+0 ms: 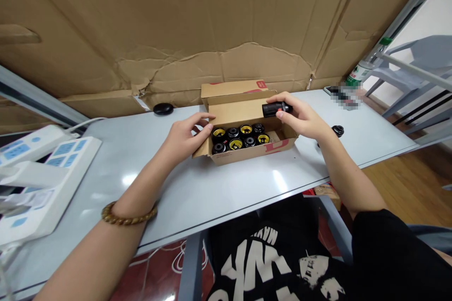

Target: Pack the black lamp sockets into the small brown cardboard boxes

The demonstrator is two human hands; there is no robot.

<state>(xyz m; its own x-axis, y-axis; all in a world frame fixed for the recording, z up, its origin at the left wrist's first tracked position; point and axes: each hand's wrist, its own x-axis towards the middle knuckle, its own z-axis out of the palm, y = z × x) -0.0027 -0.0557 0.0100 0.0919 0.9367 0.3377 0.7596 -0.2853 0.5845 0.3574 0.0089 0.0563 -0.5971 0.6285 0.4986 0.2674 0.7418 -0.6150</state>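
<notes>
My right hand (300, 114) holds a black flashlight (273, 109) with a red spot on its side, fingers above and thumb below. The flashlight lies nearly level over the right part of an open cardboard box (254, 149). Several black cylinders (233, 133) stand upright in two rows in the box, some showing yellow rings inside their tops. A gap at the box's right end is partly hidden by my right hand. My left hand (189, 136) grips the box's left end, thumb and fingertips at the rim beside the side flap.
White power strips (52, 188) lie on the table (197, 197) at left. A round black object (163, 108) sits near the cardboard wall (212, 19). Small black parts (338, 130) lie beyond my right wrist. A green-capped bottle (363, 68) stands at far right, near plastic chairs (420, 63).
</notes>
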